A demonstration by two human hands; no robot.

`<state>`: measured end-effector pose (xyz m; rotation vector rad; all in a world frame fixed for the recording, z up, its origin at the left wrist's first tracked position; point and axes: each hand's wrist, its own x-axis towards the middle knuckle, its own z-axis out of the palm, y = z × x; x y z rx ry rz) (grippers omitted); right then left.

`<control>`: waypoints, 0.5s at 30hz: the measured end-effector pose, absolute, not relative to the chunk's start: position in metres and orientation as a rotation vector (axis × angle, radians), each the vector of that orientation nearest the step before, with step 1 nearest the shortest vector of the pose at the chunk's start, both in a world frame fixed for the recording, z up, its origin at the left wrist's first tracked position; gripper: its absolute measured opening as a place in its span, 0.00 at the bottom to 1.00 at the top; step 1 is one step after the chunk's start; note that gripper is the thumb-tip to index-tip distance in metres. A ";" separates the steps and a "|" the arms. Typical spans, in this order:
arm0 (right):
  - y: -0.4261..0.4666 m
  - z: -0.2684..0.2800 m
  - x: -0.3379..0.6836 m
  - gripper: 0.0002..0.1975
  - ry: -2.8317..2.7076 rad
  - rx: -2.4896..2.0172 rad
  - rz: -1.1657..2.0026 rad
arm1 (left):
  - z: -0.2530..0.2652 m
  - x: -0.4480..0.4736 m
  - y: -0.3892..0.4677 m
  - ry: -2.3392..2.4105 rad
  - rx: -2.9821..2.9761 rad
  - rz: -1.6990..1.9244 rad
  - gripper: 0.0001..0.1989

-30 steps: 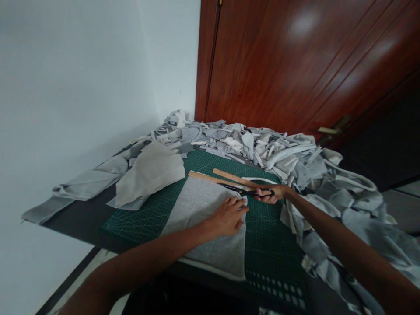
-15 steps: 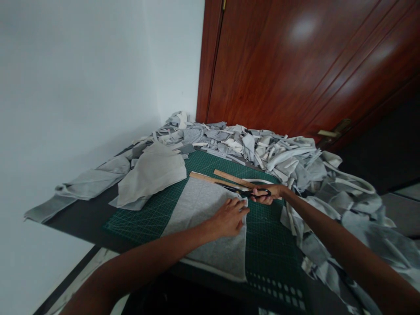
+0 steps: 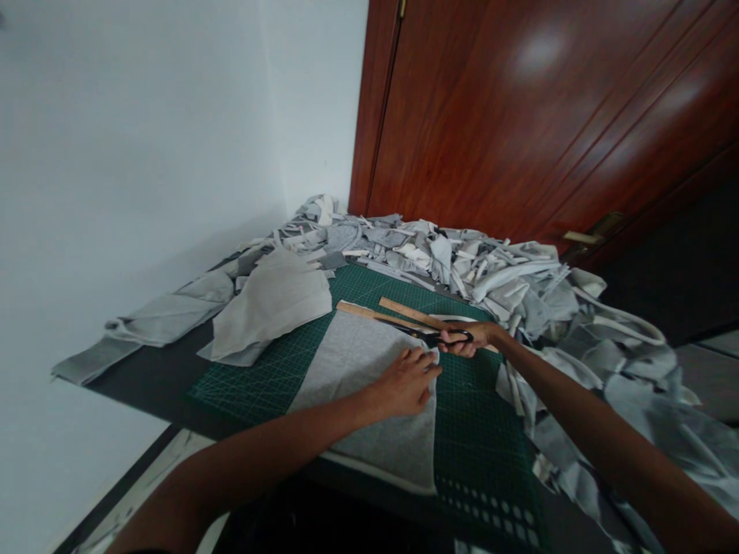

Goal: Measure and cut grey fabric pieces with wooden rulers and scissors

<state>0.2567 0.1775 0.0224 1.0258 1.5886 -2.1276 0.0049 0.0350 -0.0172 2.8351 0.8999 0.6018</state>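
Observation:
A piece of light grey fabric [image 3: 369,450] lies flat on a green cutting mat [image 3: 479,431]. My left hand [image 3: 409,381] rests on its right part, palm down with fingers stretched toward the top right corner. Black-handled scissors [image 3: 430,338] are in my right hand [image 3: 465,342], which is closed round the handles. Their blades point left along the fabric's far edge. Beside the blades, just beyond that edge, lie two wooden rulers [image 3: 365,311], partly covered by the scissors and my right hand.
Cut fabric pieces [image 3: 274,300] lie at the left of the dark table [image 3: 153,385]. Heaped grey and white scraps [image 3: 439,254] line the back and right side. A white wall [image 3: 144,154] and a brown wooden door [image 3: 490,115] stand behind.
My right hand and the scissors have shifted slightly left along the fabric's far edge. The left hand stays on the fabric. The camera view has moved a little.

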 end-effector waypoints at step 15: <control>0.173 0.023 0.251 0.23 1.658 1.162 -2.043 | -0.013 0.006 0.035 0.904 2.815 0.578 0.21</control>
